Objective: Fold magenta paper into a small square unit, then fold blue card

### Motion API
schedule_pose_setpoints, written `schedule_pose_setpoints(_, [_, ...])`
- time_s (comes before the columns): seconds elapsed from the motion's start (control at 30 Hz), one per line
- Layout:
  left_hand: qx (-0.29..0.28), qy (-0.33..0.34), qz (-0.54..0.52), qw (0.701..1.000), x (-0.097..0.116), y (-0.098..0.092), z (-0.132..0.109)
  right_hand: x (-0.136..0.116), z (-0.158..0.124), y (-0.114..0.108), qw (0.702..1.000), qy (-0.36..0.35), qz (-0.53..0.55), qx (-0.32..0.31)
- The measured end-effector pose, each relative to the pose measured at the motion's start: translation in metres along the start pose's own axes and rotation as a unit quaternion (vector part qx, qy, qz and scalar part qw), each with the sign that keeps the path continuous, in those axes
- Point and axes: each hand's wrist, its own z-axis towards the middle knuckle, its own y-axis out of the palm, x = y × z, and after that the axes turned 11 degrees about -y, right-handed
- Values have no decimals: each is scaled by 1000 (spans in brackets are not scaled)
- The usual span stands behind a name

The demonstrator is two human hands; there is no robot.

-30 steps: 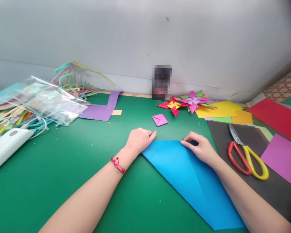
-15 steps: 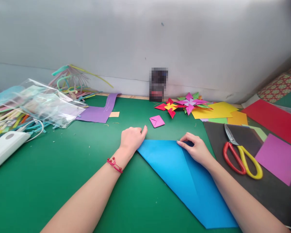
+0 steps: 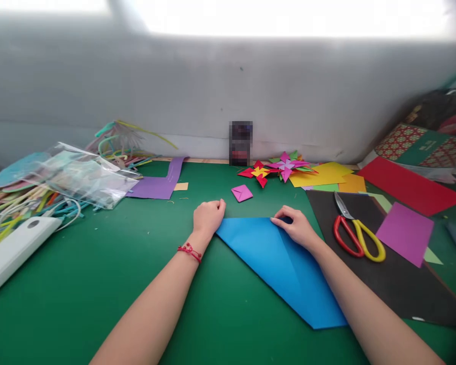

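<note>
A folded sheet of blue paper (image 3: 266, 253) lies on the green tabletop in front of me, its straight top edge running between my hands. My left hand (image 3: 208, 218) is closed at the sheet's left corner, the fingertips partly hidden behind the hand. Thumb and fingers of my right hand (image 3: 294, 225) pinch the top edge near its right end. My right forearm covers the sheet's right side. Just beyond the paper lies a small folded pink paper square (image 3: 242, 193), touched by neither hand.
Scissors (image 3: 353, 230) with red and yellow handles rest on black paper (image 3: 365, 276) to the right, near a purple sheet (image 3: 406, 233). Folded paper stars (image 3: 286, 166) lie at the back. At left are a white power bank (image 3: 23, 253) and pipe cleaners (image 3: 23, 203).
The camera view has tilted up and turned slightly right, showing more wall and a patterned box. Both hands keep nearly the same hold on the blue paper.
</note>
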Motion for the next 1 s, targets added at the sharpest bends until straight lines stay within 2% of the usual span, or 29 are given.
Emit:
schedule_pose_setpoints(0.13, [-8, 8, -21, 1000, -4, -1, 0, 1, 1, 0, 1000, 9, 20, -4])
schedule_pose_setpoints(0.33, [-51, 108, -44, 992, -19, -14, -2, 1, 1, -1, 999, 25, 38, -9])
schedule_pose_setpoints(0.43, [-16, 136, -7, 990, -23, -14, -6, 0, 0, -1, 999, 21, 37, -8])
schedule_pose_setpoints(0.53, [26, 121, 40, 992, -20, -10, -10, -1, 0, -1, 999, 16, 34, -8])
schedule_pose_setpoints(0.73, [-32, 116, 68, 990, -19, -8, -3, -1, 0, -1, 1000, 13, 23, -6])
schedule_pose_setpoints(0.87, [-34, 125, 69, 989, -22, -7, 2, 0, 1, -2, 999, 26, 20, -13])
schedule_pose_setpoints(1.0, [-17, 58, 72, 996, -24, -7, 1, -1, 2, -3, 999, 37, 20, -25])
